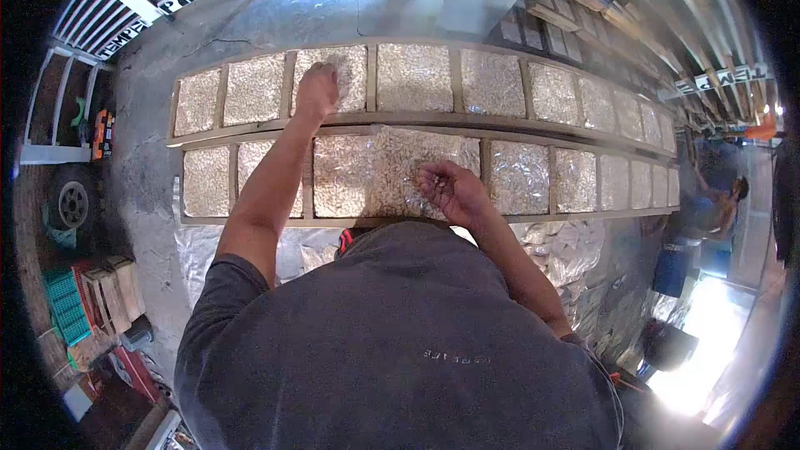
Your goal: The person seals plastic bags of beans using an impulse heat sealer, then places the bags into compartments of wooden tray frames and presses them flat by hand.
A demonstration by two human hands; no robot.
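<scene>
Two long wooden frames lie side by side, the far frame (372, 87) and the near frame (486, 171), split into sections of pale, bean-like pieces under clear plastic. My left hand (318, 92) rests on the third section from the left of the far frame, its fingers bent and their tips partly hidden. My right hand (452, 190) is palm up over the near frame, fingers curled round a few small pale pieces. Beside it lies a wide packed section (400, 167) whose surface looks loose and uneven.
Plastic-wrapped packs (575, 242) lie below the near frame. Stacked racks (708, 25) stand at the upper right. Another person (721, 204) is at the far right. At the left are a green crate (67, 307) and a wheel (73, 202).
</scene>
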